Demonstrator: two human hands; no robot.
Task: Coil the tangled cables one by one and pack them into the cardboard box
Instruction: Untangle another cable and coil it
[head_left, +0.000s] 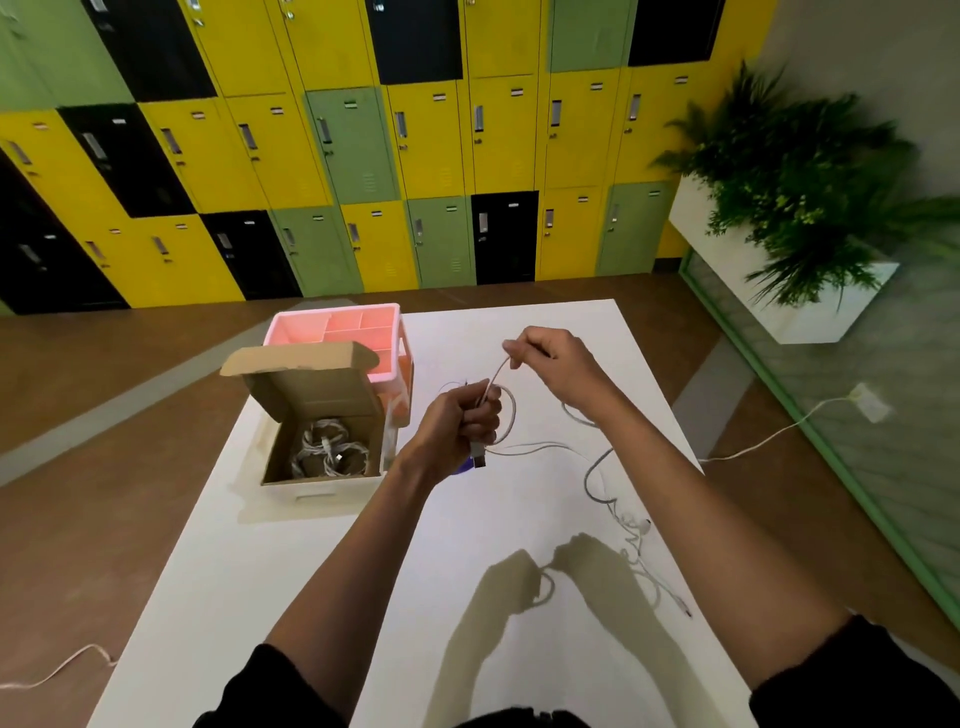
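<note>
Head view, looking down over the white counter (363, 571). Mid-coil on one white cable (511, 410), held up above the counter to the right of the open cardboard box (322, 480). Clenched round the first small loop with the left grip (462, 421), with the USB plug (479, 460) poking out below the fist. Pinching the running length with the right grip (550, 358), raised a little higher and farther away. From there, sagging down to the counter on the right, toward a loose tangle (631, 530) beside the right forearm; cannot tell whether the same cord or another. Already lying inside the box: several coiled cables (330, 449). Just behind the box: a pink organiser (337, 325).

Likely trouble from here:
- Snagging in the tangle when drawing in more slack, so dragging the whole bundle across the counter or tightening a knot.
- Losing the loop out of the left grip while laying on the next turn, with only one small turn made and the cord looking springy.
- Catching the raised box flap when carrying the finished coil across.
</note>
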